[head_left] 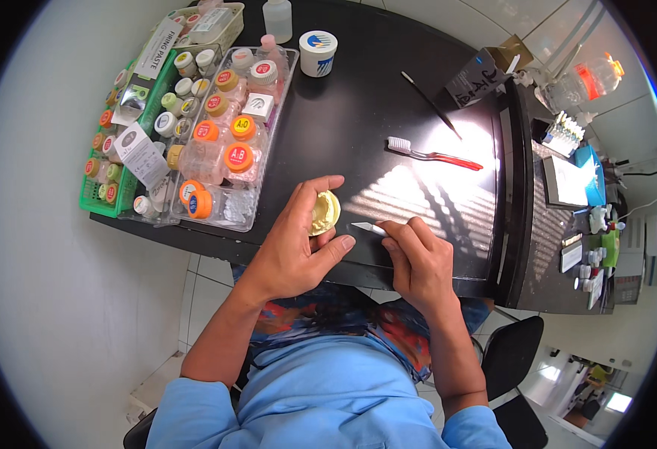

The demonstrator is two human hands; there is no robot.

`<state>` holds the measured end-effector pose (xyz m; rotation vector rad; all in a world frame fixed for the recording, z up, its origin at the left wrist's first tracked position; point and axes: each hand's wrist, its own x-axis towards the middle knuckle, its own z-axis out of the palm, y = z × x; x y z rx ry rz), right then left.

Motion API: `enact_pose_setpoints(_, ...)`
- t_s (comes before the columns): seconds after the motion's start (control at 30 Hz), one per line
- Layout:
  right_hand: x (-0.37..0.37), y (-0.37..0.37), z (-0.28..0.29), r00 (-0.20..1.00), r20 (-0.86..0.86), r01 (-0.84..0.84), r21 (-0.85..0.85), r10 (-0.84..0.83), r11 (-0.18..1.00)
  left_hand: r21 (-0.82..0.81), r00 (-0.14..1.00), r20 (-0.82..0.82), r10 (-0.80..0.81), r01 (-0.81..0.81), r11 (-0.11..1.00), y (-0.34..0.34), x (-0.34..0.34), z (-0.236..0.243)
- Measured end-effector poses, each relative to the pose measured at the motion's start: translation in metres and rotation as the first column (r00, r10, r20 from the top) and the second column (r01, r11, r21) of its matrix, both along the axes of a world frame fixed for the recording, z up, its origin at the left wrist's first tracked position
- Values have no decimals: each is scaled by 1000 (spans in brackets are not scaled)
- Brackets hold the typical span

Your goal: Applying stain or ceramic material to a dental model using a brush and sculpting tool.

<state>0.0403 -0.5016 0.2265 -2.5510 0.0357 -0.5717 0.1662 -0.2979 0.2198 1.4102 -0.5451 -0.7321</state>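
Pale-yellow dental cast in one hand, small blade in the other, right at the near edge of the black bench.

Your left hand [298, 243] is cupped around the plaster dental cast [323, 212], fingers over the top and thumb underneath, just left of frame centre. Your right hand [418, 258] is pinched shut on a small knife [367, 227], tip pointing at the cast but not touching it yet. Looks to me like you're at the trimming step, so the next bit wants a steady grip and the blade brought in slow. Red toothbrush [433, 155] sits further up the bench, tray of orange-capped jars [227, 142] at upper left.
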Motion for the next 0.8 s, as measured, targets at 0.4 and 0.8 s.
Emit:
enact_pose_setpoints(0.4, 9, 9, -4, 995, -40, -92, -123, 88, 988, 72, 992, 111, 65, -73, 995, 0, -4, -5)
enact_pose_setpoints(0.8, 11, 9, -6, 997, -34, -73, -136, 68, 988, 98, 989, 112, 96, -107, 989, -1, -4, -4)
